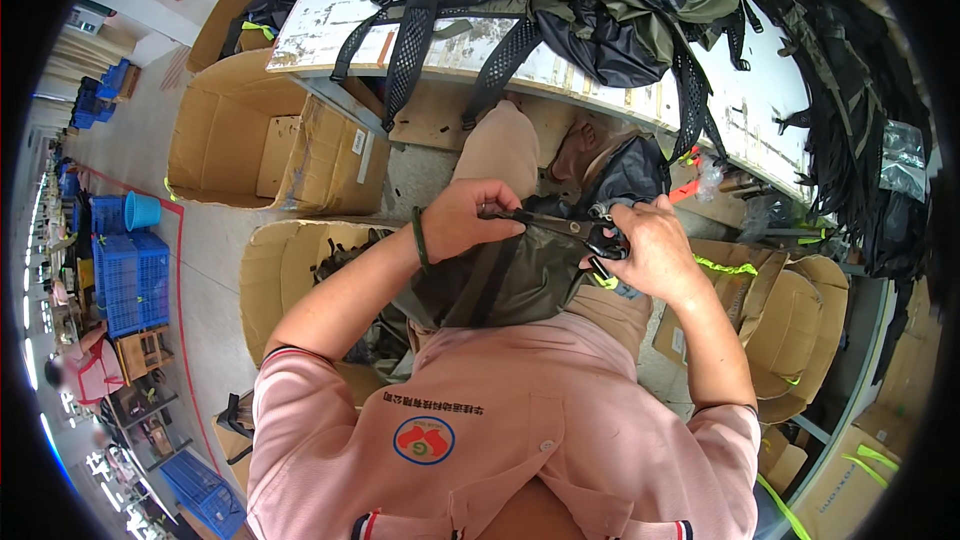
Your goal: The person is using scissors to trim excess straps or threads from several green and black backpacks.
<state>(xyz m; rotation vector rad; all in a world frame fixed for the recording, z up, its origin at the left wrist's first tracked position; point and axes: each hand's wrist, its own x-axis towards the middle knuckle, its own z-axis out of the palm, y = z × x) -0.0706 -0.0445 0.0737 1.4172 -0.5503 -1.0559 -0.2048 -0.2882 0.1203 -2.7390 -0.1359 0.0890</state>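
Observation:
A pair of scissors (572, 227) with black handles sits in my right hand (655, 248), the fingers wrapped round the handles. Its blades point left toward my left hand (465, 225). Between thumb and fingertips, my left hand pinches a dark edge of an olive-green fabric bag (535, 275). This bag drapes over my lap, with a dark strap running down it and a black part beyond my right hand. A small yellow-green tab (603, 275) hangs just below the scissors. The blade tips lie close to the pinched edge; I cannot tell whether they touch it.
Ahead, a worn white table (340, 15) bears a pile of olive and black bags (610, 15), their mesh straps hanging over its edge. Cardboard boxes (235, 145) stand to the left, and more (795, 320) to the right. Black straps (850, 90) hang at the far right.

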